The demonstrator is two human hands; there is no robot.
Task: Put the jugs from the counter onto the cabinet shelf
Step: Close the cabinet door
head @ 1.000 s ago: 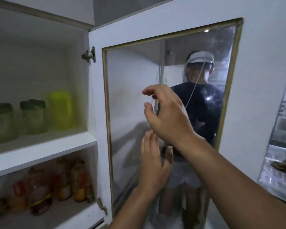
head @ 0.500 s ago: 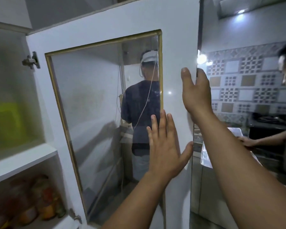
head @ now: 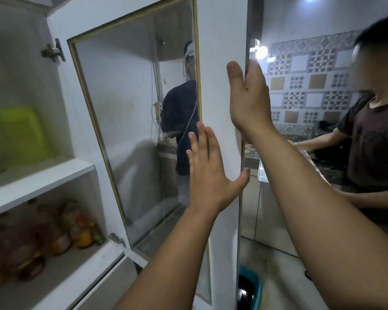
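Grip shift | right hand [head: 248,97] leaves pane, clasps edge of white glass-paned cabinet door [head: 220,48] | left hand [head: 207,173] flat, open | closing likely.

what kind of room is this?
Most likely a home kitchen: patterned wall tiles, a white cabinet with bottles on its lower shelf, and a dark counter where a second person works.

Upper shelf [head: 43,182] is carrying one yellow-green jug [head: 20,133]; one glass door [head: 220,41] is showing two hinges [head: 53,51]; bottles [head: 61,229] below are blurring past counting.
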